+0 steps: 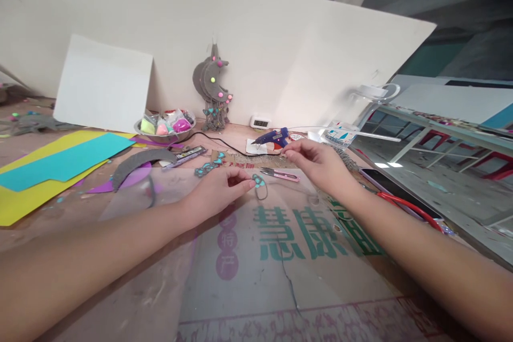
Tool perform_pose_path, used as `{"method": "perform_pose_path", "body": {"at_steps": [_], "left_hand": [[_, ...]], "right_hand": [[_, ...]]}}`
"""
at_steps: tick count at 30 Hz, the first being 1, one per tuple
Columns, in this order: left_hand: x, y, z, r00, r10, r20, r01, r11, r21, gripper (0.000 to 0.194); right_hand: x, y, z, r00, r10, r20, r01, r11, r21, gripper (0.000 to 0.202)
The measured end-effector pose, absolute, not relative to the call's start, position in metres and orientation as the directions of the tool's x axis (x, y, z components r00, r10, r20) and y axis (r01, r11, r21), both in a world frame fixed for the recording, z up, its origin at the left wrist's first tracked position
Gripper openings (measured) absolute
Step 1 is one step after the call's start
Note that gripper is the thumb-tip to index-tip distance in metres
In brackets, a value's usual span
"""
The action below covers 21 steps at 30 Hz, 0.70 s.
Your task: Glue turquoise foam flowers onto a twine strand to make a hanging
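My left hand (224, 192) is closed in a pinch at the edge of a small teal ornament (258, 180) with a grey cord loop hanging below it. My right hand (318, 163) is raised to the right, thumb and fingertips pressed together; what they hold, if anything, is too small to make out. Behind its fingertips, a blue glue gun (276, 138) rests with its nozzle toward the left. Pink-handled thread snips (280, 174) lie between the hands. Beyond my left hand is a cluster of similar teal and grey pieces (210, 165).
A metal bowl (164, 136) of coloured clay packs stands at the back left, near yellow (24, 206) and teal sheets (68, 160). Grey moon ornaments (212, 80) hang against the wall. A clear jug (352, 112), red-handled scissors (412, 208) and a phone (396, 189) are at right.
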<state>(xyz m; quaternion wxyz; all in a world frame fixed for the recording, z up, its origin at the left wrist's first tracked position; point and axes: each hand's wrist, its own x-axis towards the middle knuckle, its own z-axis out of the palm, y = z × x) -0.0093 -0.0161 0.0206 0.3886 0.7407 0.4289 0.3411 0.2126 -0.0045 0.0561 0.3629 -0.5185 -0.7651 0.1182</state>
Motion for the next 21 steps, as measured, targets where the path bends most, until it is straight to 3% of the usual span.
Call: {"method": "perform_pose_path", "body": {"at_steps": [3, 6, 11, 15, 18, 21], "left_hand": [[-0.010, -0.015, 0.020, 0.413, 0.897, 0.160, 0.379, -0.329, 0.865, 0.026], [-0.010, -0.015, 0.020, 0.426, 0.888, 0.176, 0.370, -0.349, 0.861, 0.024], [-0.009, -0.017, 0.022, 0.408, 0.898, 0.164, 0.364, -0.324, 0.873, 0.022], [-0.007, -0.018, 0.024, 0.391, 0.909, 0.148, 0.382, -0.306, 0.872, 0.018], [-0.007, -0.017, 0.024, 0.384, 0.912, 0.144, 0.392, -0.302, 0.869, 0.017], [-0.008, -0.016, 0.023, 0.392, 0.909, 0.143, 0.389, -0.305, 0.869, 0.016]], "right_hand": [[0.227, 0.007, 0.048, -0.324, 0.886, 0.331, 0.844, 0.429, -0.321, 0.023], [0.231, 0.012, 0.034, -0.456, 0.837, 0.301, 0.865, 0.497, -0.071, 0.025], [0.232, 0.015, 0.025, -0.517, 0.807, 0.284, 0.855, 0.503, 0.127, 0.024], [0.237, 0.020, 0.022, -0.424, 0.849, 0.316, 0.905, 0.415, 0.098, 0.022], [0.238, 0.020, 0.026, -0.272, 0.868, 0.415, 0.945, 0.323, -0.057, 0.023], [0.231, 0.008, 0.034, -0.223, 0.803, 0.552, 0.912, 0.372, -0.173, 0.028]]}}
